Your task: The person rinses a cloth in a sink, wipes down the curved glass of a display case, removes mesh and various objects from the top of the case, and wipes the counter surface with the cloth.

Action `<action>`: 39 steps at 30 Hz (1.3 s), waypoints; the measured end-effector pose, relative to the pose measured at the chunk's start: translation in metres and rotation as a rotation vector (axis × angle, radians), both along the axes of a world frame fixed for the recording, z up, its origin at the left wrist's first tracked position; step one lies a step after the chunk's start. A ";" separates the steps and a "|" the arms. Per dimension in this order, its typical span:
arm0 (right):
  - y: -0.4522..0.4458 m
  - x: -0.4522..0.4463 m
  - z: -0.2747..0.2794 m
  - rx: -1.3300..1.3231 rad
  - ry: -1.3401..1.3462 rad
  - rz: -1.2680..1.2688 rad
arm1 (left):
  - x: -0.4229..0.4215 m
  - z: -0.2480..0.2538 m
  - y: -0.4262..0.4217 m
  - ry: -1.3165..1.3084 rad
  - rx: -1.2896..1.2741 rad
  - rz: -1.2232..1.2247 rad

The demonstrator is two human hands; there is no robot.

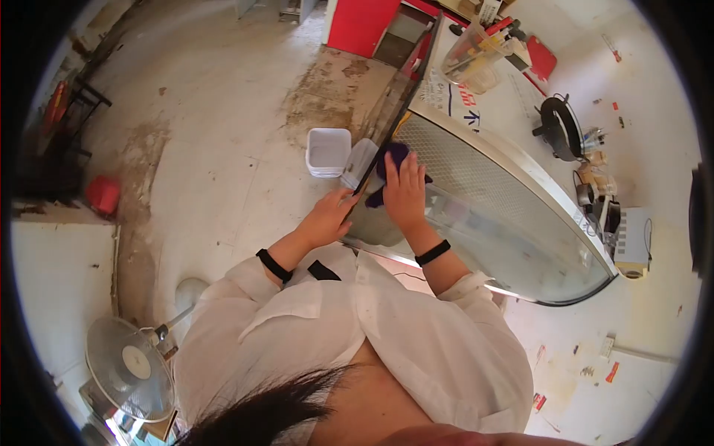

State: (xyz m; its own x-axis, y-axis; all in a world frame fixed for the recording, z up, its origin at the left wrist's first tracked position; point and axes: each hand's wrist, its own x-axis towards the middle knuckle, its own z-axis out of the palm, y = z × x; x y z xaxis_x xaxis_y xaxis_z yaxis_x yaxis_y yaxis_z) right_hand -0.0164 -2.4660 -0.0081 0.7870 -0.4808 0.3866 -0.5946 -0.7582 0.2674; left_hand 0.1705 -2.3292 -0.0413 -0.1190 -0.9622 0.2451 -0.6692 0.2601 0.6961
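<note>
A dark purple cloth lies bunched on the glass front of a display case. Pressing it against the pane is my right hand, fingers stretched over the cloth. My left hand rests at the case's dark left edge with its fingers apart and nothing in it. Behind the glass shows a perforated mesh panel. Just beyond my left hand, a white square tub stands on the floor.
Plastic containers with tools stand on the case's far top end. A black round pan and small items are at the right. A fan is at lower left, a red object at far left.
</note>
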 end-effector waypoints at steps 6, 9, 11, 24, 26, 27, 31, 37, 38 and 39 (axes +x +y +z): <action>-0.047 0.028 0.043 0.112 -0.309 -0.144 | -0.005 -0.004 -0.038 0.167 -0.116 0.095; -0.053 0.006 0.052 0.026 -0.294 -0.112 | -0.020 -0.006 -0.068 0.242 -0.182 0.196; -0.064 -0.019 0.053 -0.085 -0.291 -0.135 | -0.030 -0.006 -0.093 0.287 -0.210 0.222; -0.105 -0.367 0.035 -0.062 -0.206 -0.734 | -0.068 -0.011 -0.115 0.250 -0.310 0.595; -0.117 -0.441 0.023 -0.090 -0.349 -0.879 | -0.067 -0.025 -0.117 0.155 -0.243 0.777; -0.121 -0.477 0.024 -0.097 -0.399 -0.958 | -0.063 -0.036 -0.120 0.118 -0.301 0.814; -0.146 -0.611 0.026 -0.093 -0.684 -1.104 | -0.047 -0.055 -0.119 0.108 -0.266 0.835; -0.193 -0.684 0.029 -0.106 -1.019 -0.898 | -0.062 -0.037 -0.124 0.231 -0.341 0.820; -0.195 -0.674 0.026 -0.160 -1.086 -0.853 | -0.064 -0.036 -0.124 0.234 -0.344 0.820; -0.188 -0.651 0.036 -0.131 -1.144 -0.809 | -0.065 -0.035 -0.124 0.226 -0.347 0.823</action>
